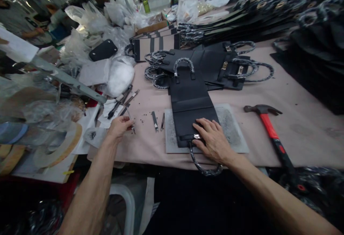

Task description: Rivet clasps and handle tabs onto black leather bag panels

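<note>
One bench [258, 134] under pinkish cloth, wide across the view. Toward the far right, deep stacks of black panels [228, 21] with handles; toward the far left, a heap of clear plastic bags [118, 10]. At mid-bench, more black handled pieces with gold-coloured fittings, loosely overlapped. In front of these, nearest the body, a long black panel [191, 102], lying flat across a grey slab [229, 127], with a film-wrapped handle at each end, the nearer one [199, 169] hanging past the bench edge. To the right of the slab, a claw hammer [271, 131] with a red and black grip. On the panel's near end, a right hand [211, 138], palm down, fingers slightly apart. Left of the slab, a left hand [119, 127], fingers pinched together on a slim metal tool [133, 129]. Between hand and slab, two small slender tools [155, 121], side by side. Beside the right hand's fingers, a shiny metal clasp [197, 136]. Smallest of all, dark specks [143, 114] scattered on the cloth.
</note>
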`<state>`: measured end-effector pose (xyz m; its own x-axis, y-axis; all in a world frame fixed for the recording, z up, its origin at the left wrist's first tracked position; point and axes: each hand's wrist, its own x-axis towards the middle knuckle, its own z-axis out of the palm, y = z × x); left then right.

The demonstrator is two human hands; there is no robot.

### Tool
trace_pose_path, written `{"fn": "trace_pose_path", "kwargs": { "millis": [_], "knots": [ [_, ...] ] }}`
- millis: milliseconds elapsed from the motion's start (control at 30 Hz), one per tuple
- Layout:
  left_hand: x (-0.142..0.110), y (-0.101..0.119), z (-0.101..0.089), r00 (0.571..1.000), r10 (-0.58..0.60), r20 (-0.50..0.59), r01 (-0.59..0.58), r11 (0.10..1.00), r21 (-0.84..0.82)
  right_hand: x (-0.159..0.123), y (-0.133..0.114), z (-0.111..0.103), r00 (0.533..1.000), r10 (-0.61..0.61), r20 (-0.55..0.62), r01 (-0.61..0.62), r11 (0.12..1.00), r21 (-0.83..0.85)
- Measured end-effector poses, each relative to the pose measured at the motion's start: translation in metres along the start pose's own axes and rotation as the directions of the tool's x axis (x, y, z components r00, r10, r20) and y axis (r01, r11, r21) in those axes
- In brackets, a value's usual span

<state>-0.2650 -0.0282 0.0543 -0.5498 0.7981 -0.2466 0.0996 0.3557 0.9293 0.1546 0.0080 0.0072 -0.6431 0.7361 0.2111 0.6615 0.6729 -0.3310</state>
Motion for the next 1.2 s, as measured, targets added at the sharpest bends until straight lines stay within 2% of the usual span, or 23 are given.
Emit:
{"fn": "trace_pose_path", "kwargs": {
  "millis": [100, 200, 333, 467, 633, 867, 1000, 1200],
  "knots": [
    [-0.037, 0.004, 0.028, 0.998, -0.015, 0.057, 0.028, 0.971, -0.238, 0.000, 0.001, -0.001, 1.000, -0.011, 0.013, 0.011, 1.000, 0.001],
    [-0.076, 0.008, 0.072, 0.993, 0.071, 0.089, -0.025, 0.899, -0.437, -0.001, 0.001, -0.001, 1.000, -0.015, 0.027, 0.015, 1.000, 0.005],
    [-0.107, 0.000, 0.126, 0.977, 0.182, 0.111, -0.105, 0.864, -0.493, -0.001, 0.001, 0.000, 1.000, 0.002, 0.020, -0.002, 1.000, 0.015],
    [-0.109, -0.018, 0.153, 0.949, 0.302, 0.086, -0.222, 0.841, -0.494, -0.001, 0.000, 0.000, 1.000, 0.009, 0.009, -0.009, 1.000, 0.023],
    [-0.103, -0.037, 0.156, 0.930, 0.364, 0.059, -0.303, 0.846, -0.439, -0.001, 0.000, 0.000, 1.000, 0.007, -0.012, -0.006, 0.999, 0.040],
    [-0.106, -0.054, 0.152, 0.940, 0.342, 0.006, -0.313, 0.867, -0.387, -0.002, 0.002, 0.002, 1.000, 0.003, -0.029, -0.001, 0.998, 0.070],
    [-0.109, -0.051, 0.147, 0.942, 0.335, 0.034, -0.312, 0.905, -0.289, -0.001, 0.001, 0.003, 1.000, 0.018, -0.020, -0.017, 0.998, 0.066],
    [-0.113, -0.036, 0.142, 0.899, 0.423, 0.112, -0.408, 0.903, -0.135, -0.001, 0.000, 0.002, 1.000, 0.017, -0.026, -0.015, 0.998, 0.058]
  ]
}}
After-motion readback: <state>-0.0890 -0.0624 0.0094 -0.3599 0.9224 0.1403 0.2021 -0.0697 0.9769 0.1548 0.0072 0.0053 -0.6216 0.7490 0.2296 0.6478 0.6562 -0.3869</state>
